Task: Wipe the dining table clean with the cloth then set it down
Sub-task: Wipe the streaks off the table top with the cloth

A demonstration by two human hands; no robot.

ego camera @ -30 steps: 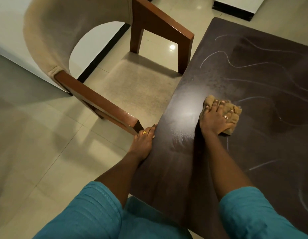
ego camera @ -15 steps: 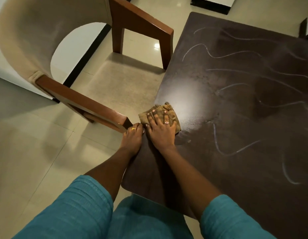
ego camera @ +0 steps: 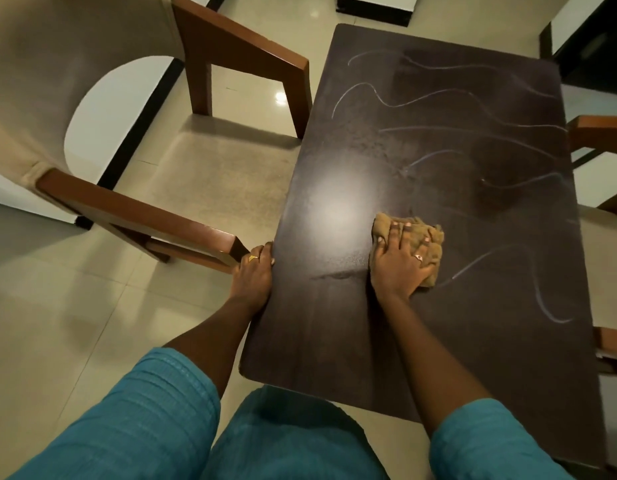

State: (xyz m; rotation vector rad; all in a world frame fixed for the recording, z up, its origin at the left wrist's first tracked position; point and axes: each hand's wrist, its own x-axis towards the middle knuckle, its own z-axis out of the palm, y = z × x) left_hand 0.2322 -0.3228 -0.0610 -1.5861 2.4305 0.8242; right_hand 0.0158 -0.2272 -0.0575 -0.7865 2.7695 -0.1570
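The dark brown dining table fills the middle and right of the view. Wavy white chalk-like lines mark its far half and right side. A crumpled tan cloth lies on the tabletop near its middle. My right hand presses flat on the cloth, fingers spread over it. My left hand grips the table's left edge, fingers curled around it.
A wooden armchair with a beige seat stands close against the table's left side, its armrest beside my left hand. Another chair's wooden arm shows at the right edge. Beige floor tiles lie around.
My right hand slid the cloth left to the table's edge beside my left hand, then back right toward the middle. My left hand stayed on the edge.
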